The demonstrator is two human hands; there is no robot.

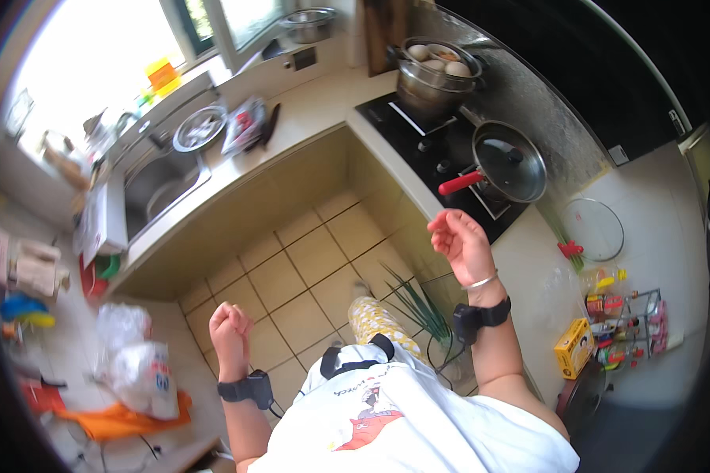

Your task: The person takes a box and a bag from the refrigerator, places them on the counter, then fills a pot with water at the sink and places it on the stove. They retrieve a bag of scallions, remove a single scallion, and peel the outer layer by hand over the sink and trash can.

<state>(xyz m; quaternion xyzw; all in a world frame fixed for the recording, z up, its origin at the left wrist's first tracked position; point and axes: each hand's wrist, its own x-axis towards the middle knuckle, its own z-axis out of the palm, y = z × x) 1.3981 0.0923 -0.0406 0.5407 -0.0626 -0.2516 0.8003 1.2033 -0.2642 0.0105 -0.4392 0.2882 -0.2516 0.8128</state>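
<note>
My left hand [231,334] is curled into a loose fist above the floor tiles, with nothing visible in it. My right hand [462,245], palm up with fingers loosely bent, is empty just beside the near edge of the cooktop [393,127]. Closest to it is a lidded frying pan [509,161] with a red handle [460,182] on the front burner. On the other burner stands a metal steamer pot [435,80] holding several pale round items and a small bowl [443,53] of orange-brown food.
The sink [163,183] lies at the left, beside a metal basin [200,128], a plastic package [244,126] and a dark-handled knife [270,125]. Spring onions [423,307] stand low by my leg. At right are a glass lid [594,229], yellow box [574,347] and condiment rack [642,322]; plastic bags [142,378] sit left.
</note>
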